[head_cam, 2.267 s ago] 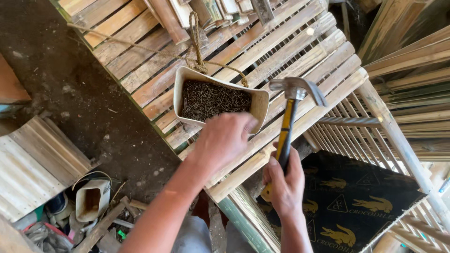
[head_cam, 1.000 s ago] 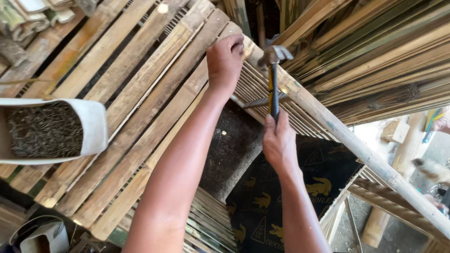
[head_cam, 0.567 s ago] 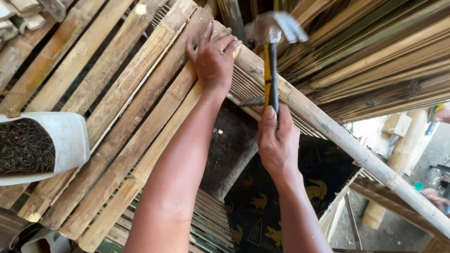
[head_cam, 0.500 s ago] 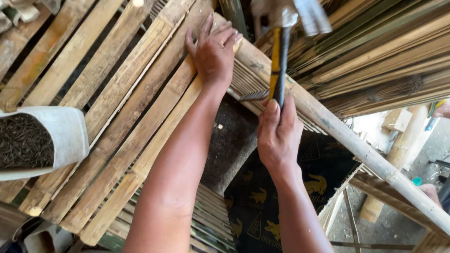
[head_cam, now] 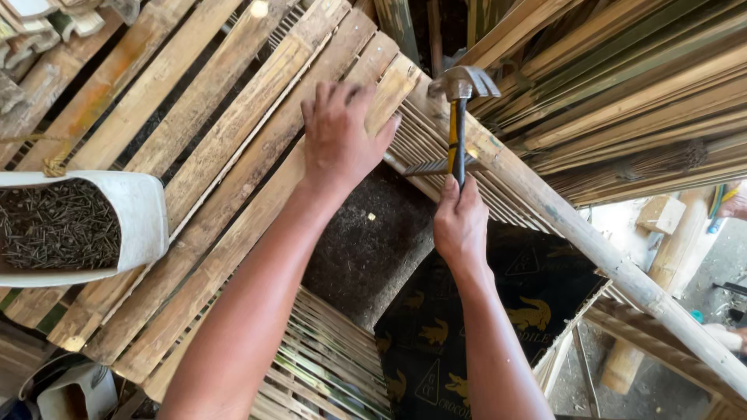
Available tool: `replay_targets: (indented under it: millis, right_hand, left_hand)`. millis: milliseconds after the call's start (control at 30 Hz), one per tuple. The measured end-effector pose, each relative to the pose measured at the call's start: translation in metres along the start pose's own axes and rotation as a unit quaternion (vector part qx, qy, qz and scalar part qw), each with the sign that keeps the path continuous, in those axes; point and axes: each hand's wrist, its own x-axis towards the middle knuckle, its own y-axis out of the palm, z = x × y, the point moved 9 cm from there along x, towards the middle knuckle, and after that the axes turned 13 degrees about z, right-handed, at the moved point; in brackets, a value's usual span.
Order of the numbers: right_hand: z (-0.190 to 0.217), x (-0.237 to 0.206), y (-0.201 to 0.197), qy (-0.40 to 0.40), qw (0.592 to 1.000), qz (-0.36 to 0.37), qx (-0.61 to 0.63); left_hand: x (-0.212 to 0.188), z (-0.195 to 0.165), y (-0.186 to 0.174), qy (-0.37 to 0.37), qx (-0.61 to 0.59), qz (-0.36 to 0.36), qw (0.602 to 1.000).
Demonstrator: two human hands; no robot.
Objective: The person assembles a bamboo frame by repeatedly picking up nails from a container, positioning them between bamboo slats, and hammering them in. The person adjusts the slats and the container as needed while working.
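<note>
My left hand [head_cam: 338, 140] presses flat on the end of a bamboo slat [head_cam: 233, 233], fingers spread over the wood near a round bamboo pole [head_cam: 576, 233]. My right hand [head_cam: 461, 225] grips the yellow-and-black handle of a claw hammer [head_cam: 459, 101]. The hammer's steel head sits right at the pole, just right of my left fingertips. Whether a nail stands under the head cannot be seen. A white cut-open container [head_cam: 132, 225] full of dark nails rests on the slats at the left.
Flat bamboo slats [head_cam: 156, 101] run diagonally across the frame. Bundles of split bamboo [head_cam: 638, 101] are stacked at the upper right. Below lie a woven bamboo panel [head_cam: 327, 365], a black printed sack [head_cam: 467, 334], dark ground and wood offcuts [head_cam: 661, 214] at the right.
The hammer came down from its raised position, and its head now sits at the pole. My left hand stays on the slat end. The view shifted slightly.
</note>
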Motion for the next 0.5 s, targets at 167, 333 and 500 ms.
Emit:
replay_targets:
  millis: [167, 333, 500]
  right_hand:
    - [0.001, 0.002, 0.009, -0.019, 1.0, 0.005, 0.018]
    - [-0.002, 0.002, 0.011, 0.01, 0.999, 0.014, 0.028]
    - [-0.003, 0.001, 0.01, 0.005, 1.0, 0.015, 0.02]
  left_hand:
    - [-0.028, -0.006, -0.002, 0.112, 0.046, -0.045, 0.992]
    - [-0.025, -0.005, 0.001, 0.085, 0.049, -0.06, 0.993]
    - [-0.027, 0.006, 0.007, 0.085, 0.053, -0.046, 0.994]
